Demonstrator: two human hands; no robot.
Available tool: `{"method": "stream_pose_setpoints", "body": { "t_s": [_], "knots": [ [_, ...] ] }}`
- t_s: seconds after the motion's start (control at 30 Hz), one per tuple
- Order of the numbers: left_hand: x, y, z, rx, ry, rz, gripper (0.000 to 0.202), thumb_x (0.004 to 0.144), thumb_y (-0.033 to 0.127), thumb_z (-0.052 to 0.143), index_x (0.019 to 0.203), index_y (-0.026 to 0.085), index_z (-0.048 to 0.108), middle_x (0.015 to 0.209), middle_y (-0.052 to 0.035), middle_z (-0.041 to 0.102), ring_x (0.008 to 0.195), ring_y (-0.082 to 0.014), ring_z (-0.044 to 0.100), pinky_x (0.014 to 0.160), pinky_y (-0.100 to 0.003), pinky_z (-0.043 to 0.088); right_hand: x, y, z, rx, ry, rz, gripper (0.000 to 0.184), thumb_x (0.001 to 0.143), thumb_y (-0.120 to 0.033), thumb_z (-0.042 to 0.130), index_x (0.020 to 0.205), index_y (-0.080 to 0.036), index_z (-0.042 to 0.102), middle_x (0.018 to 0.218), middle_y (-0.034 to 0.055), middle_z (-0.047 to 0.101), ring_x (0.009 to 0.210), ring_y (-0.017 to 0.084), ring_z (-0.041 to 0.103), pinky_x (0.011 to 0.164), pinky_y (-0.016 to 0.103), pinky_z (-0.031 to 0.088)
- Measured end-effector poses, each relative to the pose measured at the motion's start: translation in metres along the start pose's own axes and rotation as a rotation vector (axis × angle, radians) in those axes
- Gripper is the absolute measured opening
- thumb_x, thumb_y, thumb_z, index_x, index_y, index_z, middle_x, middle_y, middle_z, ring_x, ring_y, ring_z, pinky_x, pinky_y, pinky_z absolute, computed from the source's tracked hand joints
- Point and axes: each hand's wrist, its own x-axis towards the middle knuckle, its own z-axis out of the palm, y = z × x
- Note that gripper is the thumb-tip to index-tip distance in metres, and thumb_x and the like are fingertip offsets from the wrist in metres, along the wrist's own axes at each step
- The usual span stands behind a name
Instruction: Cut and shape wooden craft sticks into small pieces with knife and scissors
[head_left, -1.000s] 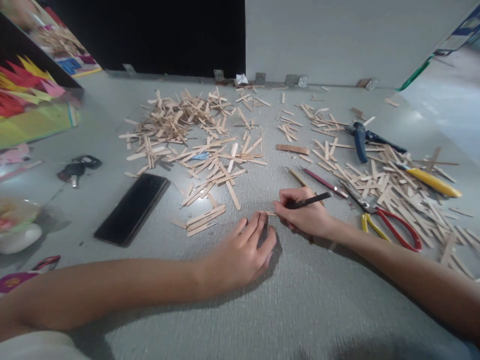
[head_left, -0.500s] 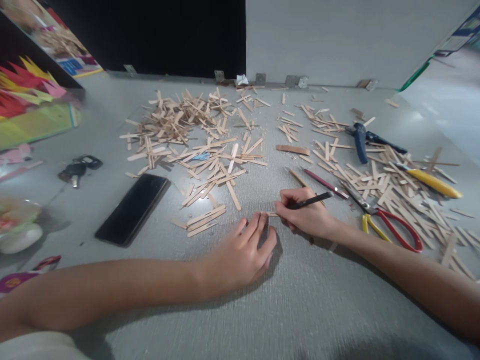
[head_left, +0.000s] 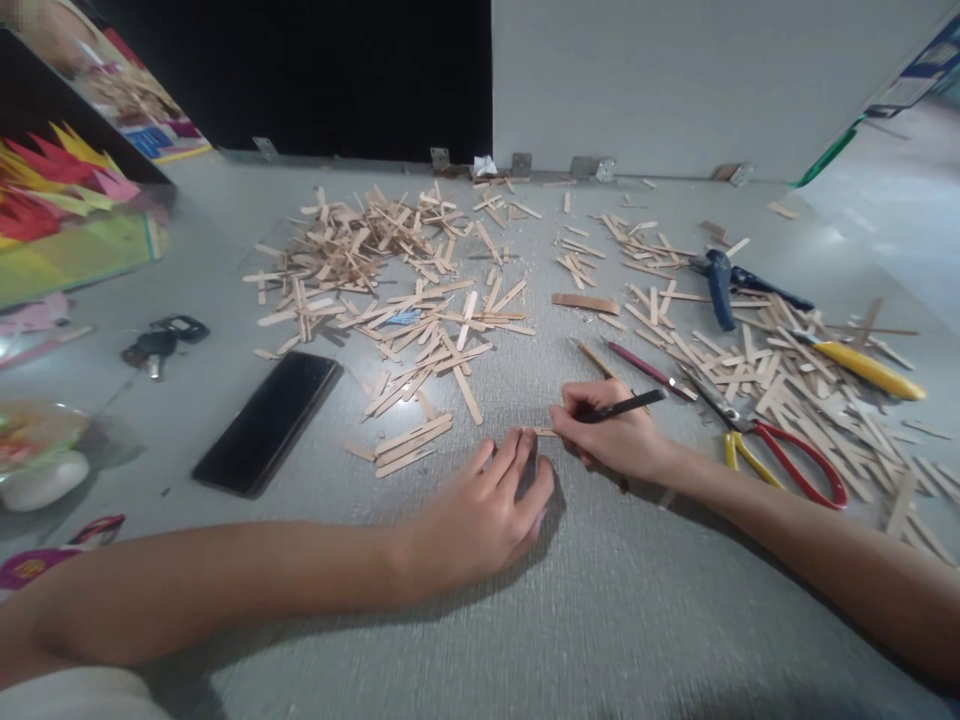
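My right hand is closed in a writing grip around a black pen, its tip hidden by the fingers. Under that hand a small wooden craft stick lies on the table. My left hand holds the other end of this stick down with curled fingertips. A few craft sticks lie side by side left of my left hand. Just beyond my right hand are a pencil and a dark red pen. Pliers with red and yellow handles lie to its right.
A large pile of craft sticks covers the far left middle, with more sticks at right. Among those lie a blue-handled tool and a yellow cutter. A phone and keys are at left. A panel stands behind.
Both hands keep almost the same place, with the pen and the stick still between them. The whole view has shifted very slightly.
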Motion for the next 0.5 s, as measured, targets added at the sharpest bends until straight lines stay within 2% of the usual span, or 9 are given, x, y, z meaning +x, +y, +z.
{"method": "stream_pose_setpoints", "body": {
  "t_s": [0.23, 0.5],
  "knots": [
    [0.0004, 0.0, -0.0009, 0.016, 0.002, -0.001, 0.035, 0.11, 0.027, 0.046, 0.128, 0.003, 0.065, 0.132, -0.0315, 0.077, 0.123, -0.0395, 0.076, 0.094, -0.045, 0.054, 0.0003, 0.0015, 0.0004, 0.017, 0.003, 0.007, 0.038, 0.089, -0.033, 0.066, 0.057, -0.026, 0.046, 0.04, -0.0061, 0.052, 0.029, 0.007, 0.045, 0.03, 0.017, 0.03],
    [0.0007, 0.0008, 0.0029, 0.03, 0.052, -0.018, 0.037, 0.112, 0.026, 0.039, 0.125, 0.004, 0.065, 0.129, -0.0292, 0.079, 0.121, -0.0377, 0.077, 0.095, -0.045, 0.052, 0.0018, 0.0031, 0.0022, 0.032, 0.012, 0.019, 0.036, 0.086, -0.035, 0.065, 0.057, -0.026, 0.044, 0.041, -0.0062, 0.051, 0.03, 0.008, 0.047, 0.03, 0.017, 0.033]
  ]
}}
